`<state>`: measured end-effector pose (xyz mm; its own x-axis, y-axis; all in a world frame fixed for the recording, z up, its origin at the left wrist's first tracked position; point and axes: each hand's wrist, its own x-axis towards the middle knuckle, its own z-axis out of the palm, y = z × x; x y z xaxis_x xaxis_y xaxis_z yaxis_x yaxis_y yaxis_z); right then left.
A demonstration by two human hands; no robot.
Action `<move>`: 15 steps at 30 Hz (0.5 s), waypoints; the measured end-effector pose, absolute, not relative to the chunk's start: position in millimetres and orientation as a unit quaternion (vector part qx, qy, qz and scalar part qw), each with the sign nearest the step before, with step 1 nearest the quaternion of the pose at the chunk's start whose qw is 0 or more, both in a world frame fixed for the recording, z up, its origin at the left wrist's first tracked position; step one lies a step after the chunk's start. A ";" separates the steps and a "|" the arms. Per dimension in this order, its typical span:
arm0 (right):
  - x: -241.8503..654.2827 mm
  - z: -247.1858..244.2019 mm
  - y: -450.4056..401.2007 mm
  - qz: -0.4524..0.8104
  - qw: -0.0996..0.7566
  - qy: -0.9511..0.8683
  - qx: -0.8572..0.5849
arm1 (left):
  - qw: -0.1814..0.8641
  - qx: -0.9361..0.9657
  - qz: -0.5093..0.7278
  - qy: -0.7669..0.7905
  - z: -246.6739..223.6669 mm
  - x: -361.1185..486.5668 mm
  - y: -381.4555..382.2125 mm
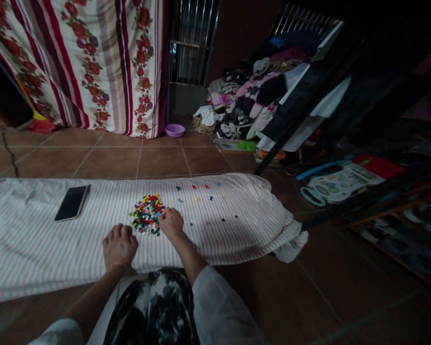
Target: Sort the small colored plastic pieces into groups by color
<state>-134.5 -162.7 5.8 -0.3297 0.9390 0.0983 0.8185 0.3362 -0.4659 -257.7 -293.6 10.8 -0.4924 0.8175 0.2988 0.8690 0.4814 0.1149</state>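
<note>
Two hands (120, 247) (171, 223) apart, grips unclear, by colourful pieces (145, 214); phone (72, 203) leftward, purple basin (175, 130) beyond

Multicoloured pieces (147, 214), white cloth (208, 242) with pink and grey stripes, purple basin (175, 130)

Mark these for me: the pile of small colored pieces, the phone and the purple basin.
Pile of small colored pieces (146, 215): head view, middle of the heap.
Phone (72, 203): head view, middle of its dark screen.
Purple basin (175, 134): head view, its near outer wall.
</note>
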 end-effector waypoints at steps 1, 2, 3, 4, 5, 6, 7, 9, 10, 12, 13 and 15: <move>-133.0 4.8 -162.6 0.168 0.181 -0.798 -0.549 | 0.104 -0.494 -0.125 -0.854 10.7 -257.7 -293.7; -131.8 4.0 -162.7 0.167 0.182 -0.800 -0.547 | 0.106 -0.494 -0.125 -0.854 10.7 -257.8 -293.7; -131.0 3.4 -163.0 0.165 0.182 -0.803 -0.543 | 0.106 -0.493 -0.125 -0.854 10.7 -257.8 -293.8; -130.5 3.2 -163.4 0.164 0.180 -0.807 -0.537 | 0.105 -0.493 -0.124 -0.855 10.9 -257.9 -293.7; -130.4 3.3 -163.7 0.164 0.178 -0.812 -0.532 | 0.103 -0.493 -0.124 -0.855 11.1 -257.9 -293.6; -130.5 3.9 -164.1 0.164 0.174 -0.815 -0.528 | 0.102 -0.493 -0.124 -0.855 11.4 -258.0 -293.5; -130.9 4.9 -164.3 0.166 0.170 -0.817 -0.526 | 0.100 -0.493 -0.123 -0.856 11.8 -258.0 -293.3; -132.2 7.8 -164.4 0.168 0.158 -0.819 -0.526 | 0.098 -0.493 -0.122 -0.856 12.6 -257.8 -293.0; -133.2 9.6 -164.4 0.169 0.151 -0.819 -0.528 | 0.097 -0.492 -0.122 -0.856 13.1 -257.6 -293.0; -135.6 13.0 -164.6 0.170 0.137 -0.816 -0.535 | 0.095 -0.491 -0.123 -0.857 14.1 -257.1 -293.2; -136.7 14.3 -164.7 0.170 0.131 -0.814 -0.539 | 0.095 -0.491 -0.124 -0.857 14.5 -256.9 -293.4; -138.3 15.6 -165.3 0.168 0.123 -0.810 -0.548 | 0.095 -0.492 -0.126 -0.856 14.7 -256.6 -293.8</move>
